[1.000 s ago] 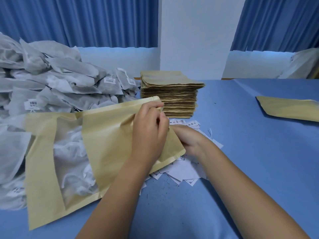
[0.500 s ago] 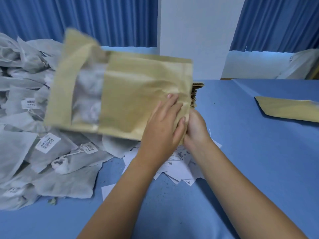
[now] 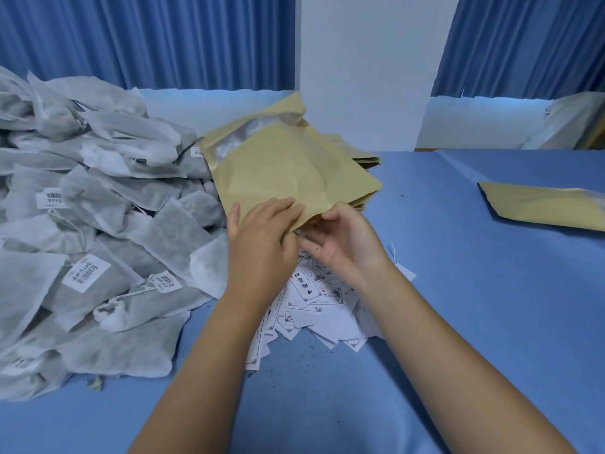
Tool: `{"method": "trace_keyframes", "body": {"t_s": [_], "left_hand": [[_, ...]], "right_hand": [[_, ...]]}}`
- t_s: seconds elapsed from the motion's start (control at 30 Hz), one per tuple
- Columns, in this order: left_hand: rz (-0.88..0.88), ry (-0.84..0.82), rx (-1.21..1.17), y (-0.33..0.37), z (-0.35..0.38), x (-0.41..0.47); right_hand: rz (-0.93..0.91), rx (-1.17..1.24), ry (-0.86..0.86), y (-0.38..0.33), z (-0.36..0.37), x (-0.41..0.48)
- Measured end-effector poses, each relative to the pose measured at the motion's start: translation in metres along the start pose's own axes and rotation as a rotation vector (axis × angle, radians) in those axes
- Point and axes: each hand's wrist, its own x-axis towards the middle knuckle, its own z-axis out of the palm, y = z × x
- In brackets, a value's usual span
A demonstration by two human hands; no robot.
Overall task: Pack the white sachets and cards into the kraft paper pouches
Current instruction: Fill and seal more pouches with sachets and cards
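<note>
Left hand [image 3: 262,237] grips pouch [image 3: 288,172] — right hand [image 3: 343,244] seemingly too.

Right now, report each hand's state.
Left hand: holding the kraft pouch by its open edge.
Right hand: fingers at that edge; grip cannot be told.

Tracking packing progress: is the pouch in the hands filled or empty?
Filled, at least partly: the pouch bulges and a white sachet shows through its window. Card inside: cannot tell.
</note>
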Motion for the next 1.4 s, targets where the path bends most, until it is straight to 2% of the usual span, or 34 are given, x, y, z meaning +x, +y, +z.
{"method": "trace_keyframes", "body": {"t_s": [0.07,0.2,0.27,0.4,0.5,0.57,0.6,0.67,0.73,0.77,0.83,0.9,1.03,1.13,1.23,1.4], "left_hand": [[0.038,0.066,-0.004,-0.004,-0.003,0.001],[0.124,0.149,-0.003,-0.009,-0.004,0.001],[0.142,0.209,0.047,-0.013,-0.005,0.001],[0.1,0.377,0.132,-0.02,-0.009,0.003],[-0.123,0.518,0.12,-0.013,-0.006,0.004],[-0.402,0.57,-0.179,-0.005,-0.005,0.004],[-0.591,0.523,-0.409,0.0,-0.006,0.006],[-0.882,0.322,-0.957,0.007,-0.006,0.009],[-0.999,0.084,-1.403,0.012,0.002,0.009],[-1.014,-0.014,-1.509,0.015,0.004,0.009],[-0.949,-0.135,-1.509,0.021,0.009,0.006],[-0.887,-0.15,-1.401,0.024,0.011,0.005],[-0.923,-0.071,-1.27,0.018,0.006,0.008],[-0.883,-0.008,-1.233,0.018,0.003,0.007],[-0.858,0.01,-1.245,0.022,0.001,0.007],[-0.893,0.025,-1.199,0.015,-0.002,0.008]], "right_hand": [[0.016,-0.123,0.035,-0.007,-0.002,0.0],[-0.057,-0.461,0.352,-0.017,-0.011,0.003],[-0.129,-0.673,0.423,-0.02,-0.014,0.002],[-0.141,-0.659,0.302,-0.027,-0.013,-0.002],[-0.201,-0.544,0.231,-0.026,-0.008,-0.003],[-0.245,-0.386,0.23,-0.023,-0.005,-0.002],[-0.246,-0.337,0.232,-0.021,-0.003,-0.002],[-0.218,-0.333,0.234,-0.017,-0.001,-0.002],[-0.164,-0.388,0.243,-0.01,0.002,-0.003],[-0.135,-0.411,0.251,-0.005,0.004,-0.003],[-0.088,-0.427,0.266,0.002,0.008,-0.004],[-0.056,-0.432,0.244,0.008,0.011,-0.006],[-0.061,-0.449,0.172,0.019,0.02,-0.01],[-0.091,-0.463,0.174,0.026,0.026,-0.011],[-0.084,-0.476,0.21,0.027,0.027,-0.012],[-0.112,-0.488,0.178,0.027,0.031,-0.015]]}}
